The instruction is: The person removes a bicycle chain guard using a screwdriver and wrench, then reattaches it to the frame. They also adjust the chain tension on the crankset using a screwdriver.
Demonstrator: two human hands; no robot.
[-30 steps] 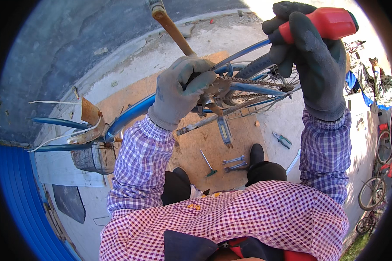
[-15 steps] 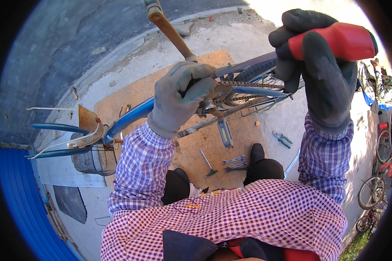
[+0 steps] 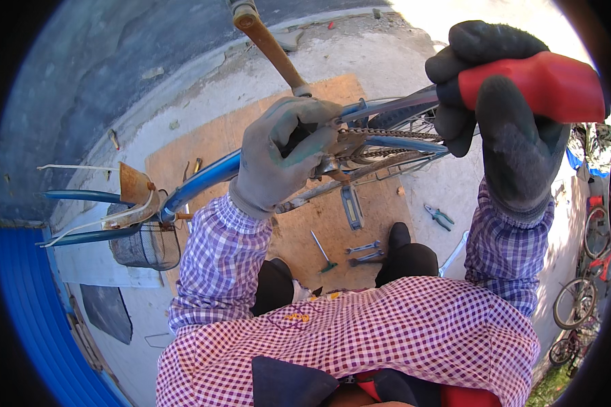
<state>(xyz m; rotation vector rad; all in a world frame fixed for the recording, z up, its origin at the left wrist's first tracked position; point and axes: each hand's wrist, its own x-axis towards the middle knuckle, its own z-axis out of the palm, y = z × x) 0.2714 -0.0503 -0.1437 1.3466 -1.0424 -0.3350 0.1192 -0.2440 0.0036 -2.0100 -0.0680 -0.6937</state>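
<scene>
A blue bicycle frame [image 3: 207, 180] stands before me, with a rusty crank arm [image 3: 271, 54] rising from its middle and a chain [image 3: 397, 134] running to the right. My right hand [image 3: 512, 129], in a dark glove, is closed round the red handle of a large screwdriver [image 3: 540, 85]. Its flat shaft slants down leftward, and the tip ends by the fingertips of my left hand [image 3: 278, 156]. That grey-gloved hand is curled, thumb against fingers, over the crank area; whatever it pinches is hidden.
A pedal [image 3: 352, 207] hangs below the crank. On the brown board [image 3: 299, 237] lie a green-handled screwdriver [image 3: 324, 251] and wrenches [image 3: 364, 252], near my shoes. Pliers [image 3: 440, 217] rest on the concrete. A wire basket [image 3: 142, 247] is at left, other bicycles [image 3: 577, 302] far right.
My right hand has moved slightly right and down with the red-handled screwdriver, and the shaft now shows more clearly. My left hand stays at the crank with hardly any shift.
</scene>
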